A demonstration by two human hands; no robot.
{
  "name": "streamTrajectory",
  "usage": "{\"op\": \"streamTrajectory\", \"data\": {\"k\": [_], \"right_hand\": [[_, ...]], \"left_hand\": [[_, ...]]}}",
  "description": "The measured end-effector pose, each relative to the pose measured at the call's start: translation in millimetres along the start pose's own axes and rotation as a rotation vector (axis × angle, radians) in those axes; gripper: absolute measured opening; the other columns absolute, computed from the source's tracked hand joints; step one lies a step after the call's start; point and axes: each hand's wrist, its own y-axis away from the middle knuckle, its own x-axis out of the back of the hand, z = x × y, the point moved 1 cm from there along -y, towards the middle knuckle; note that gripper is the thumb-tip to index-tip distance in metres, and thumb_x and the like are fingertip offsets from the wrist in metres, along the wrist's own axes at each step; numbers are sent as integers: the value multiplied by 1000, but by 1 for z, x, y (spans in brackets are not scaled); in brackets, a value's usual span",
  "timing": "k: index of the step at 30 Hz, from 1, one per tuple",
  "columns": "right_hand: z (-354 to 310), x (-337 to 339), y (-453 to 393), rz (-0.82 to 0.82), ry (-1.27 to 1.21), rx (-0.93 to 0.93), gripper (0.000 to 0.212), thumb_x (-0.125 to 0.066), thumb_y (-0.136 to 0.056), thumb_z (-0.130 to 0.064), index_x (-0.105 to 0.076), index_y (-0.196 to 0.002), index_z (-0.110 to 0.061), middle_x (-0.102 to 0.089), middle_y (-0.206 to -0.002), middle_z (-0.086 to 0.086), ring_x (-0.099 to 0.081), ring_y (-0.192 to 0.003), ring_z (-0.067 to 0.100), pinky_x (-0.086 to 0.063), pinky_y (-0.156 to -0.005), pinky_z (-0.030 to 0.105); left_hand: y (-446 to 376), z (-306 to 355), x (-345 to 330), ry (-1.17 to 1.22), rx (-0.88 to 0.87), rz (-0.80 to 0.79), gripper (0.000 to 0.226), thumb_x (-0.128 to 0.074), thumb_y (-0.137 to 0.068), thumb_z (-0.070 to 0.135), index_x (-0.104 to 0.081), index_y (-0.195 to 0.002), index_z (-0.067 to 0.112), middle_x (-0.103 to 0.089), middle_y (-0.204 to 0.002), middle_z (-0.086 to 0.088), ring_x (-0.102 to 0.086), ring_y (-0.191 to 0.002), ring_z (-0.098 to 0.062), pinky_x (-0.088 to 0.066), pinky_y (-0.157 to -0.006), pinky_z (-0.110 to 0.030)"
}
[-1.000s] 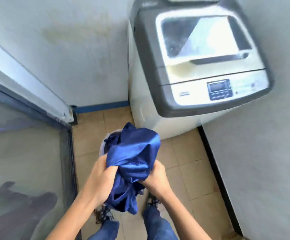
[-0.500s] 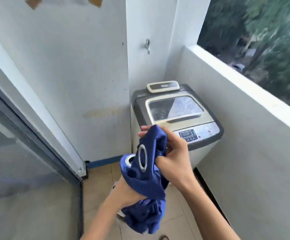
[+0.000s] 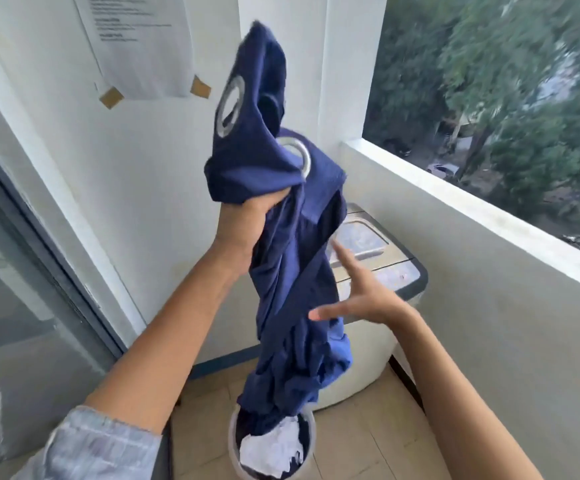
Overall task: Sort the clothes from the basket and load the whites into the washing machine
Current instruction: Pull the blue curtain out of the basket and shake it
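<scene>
Long navy eyeleted cloth (image 3: 292, 271): soft, limp, bulky. Gripped high in left hand (image 3: 243, 223); right hand (image 3: 361, 292) open, empty. Best gathered mid-length.

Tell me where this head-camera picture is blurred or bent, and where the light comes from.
Head view: the trees outside smear with motion blur, and the right hand is soft; the blue cloth gripped by the left hand stays fairly sharp. Wide-angle bending tilts the walls and ledge. Daylight enters from the open right side.
</scene>
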Motion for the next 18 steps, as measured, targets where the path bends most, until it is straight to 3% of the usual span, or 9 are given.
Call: {"op": "streamTrajectory", "data": {"k": [2, 3, 4, 7, 11, 14, 16, 18], "right_hand": [[16, -17, 3, 20, -19, -36, 68, -92, -81, -19, -59, -141, -20, -66, -135, -17, -61, -121, -5, -53, -104, 33], [16, -20, 4, 117, -66, -61, 34, -84, -89, -19, -70, -119, -13, -73, -110, -10, -68, -98, 3, -58, -88, 41], [13, -20, 4, 209, -112, -81, 19, -77, -96, -23, -71, -101, -6, -69, -89, -6, -63, -80, 8, -55, -73, 40], [-15, -7, 2, 369, -133, -85, 53, -57, -107, -39, -53, -83, 8, -45, -73, 1, -43, -68, 13, -34, -64, 33], [-66, 33, -7, 542, 33, -40, 46, -53, -109, -28, -38, -66, -17, -34, -63, -10, -30, -59, 5, -26, -58, 32], [-106, 69, -19, 616, 43, 53, 33, -50, -101, -13, -45, -70, -3, -40, -69, -2, -35, -68, 9, -28, -63, 34], [-138, 86, -24, 653, 50, 125, 35, -51, -102, -19, -48, -74, 0, -42, -71, -1, -36, -71, 10, -30, -63, 35], [-170, 99, -26, 656, -25, 218, 44, -53, -107, -31, -44, -69, -10, -39, -68, -2, -35, -69, 11, -29, -63, 35]], "left_hand": [[-7, 18, -8, 76, 2, -47, 36, -80, -82, 23, -74, -116, 11, -78, -108, -2, -74, -103, -21, -58, -92, -35], [-11, 26, -10, 87, 3, -67, 32, -79, -84, 23, -75, -113, 12, -78, -107, -1, -74, -102, -20, -59, -92, -35], [-15, 32, -10, 95, 0, -88, 25, -78, -86, 21, -75, -110, 13, -79, -104, 0, -75, -100, -18, -59, -90, -33], [-25, 45, -3, 48, -19, -150, 9, -74, -93, 20, -75, -102, 17, -80, -94, 6, -76, -90, -12, -59, -80, -27], [-35, 55, 3, -126, -26, -287, 21, -72, -87, 31, -73, -106, 22, -78, -106, 7, -73, -105, -12, -58, -92, -29], [-36, 54, 4, -168, -46, -390, 17, -64, -102, 26, -71, -118, 27, -77, -118, 9, -71, -114, -9, -58, -89, -22], [-30, 52, -1, -163, 15, -391, 16, -60, -106, 27, -71, -116, 30, -78, -116, 12, -73, -109, -5, -58, -83, -18], [-20, 49, -10, -193, 95, -305, 13, -61, -104, 34, -71, -112, 28, -77, -119, 8, -75, -101, -5, -59, -78, -19]]}}
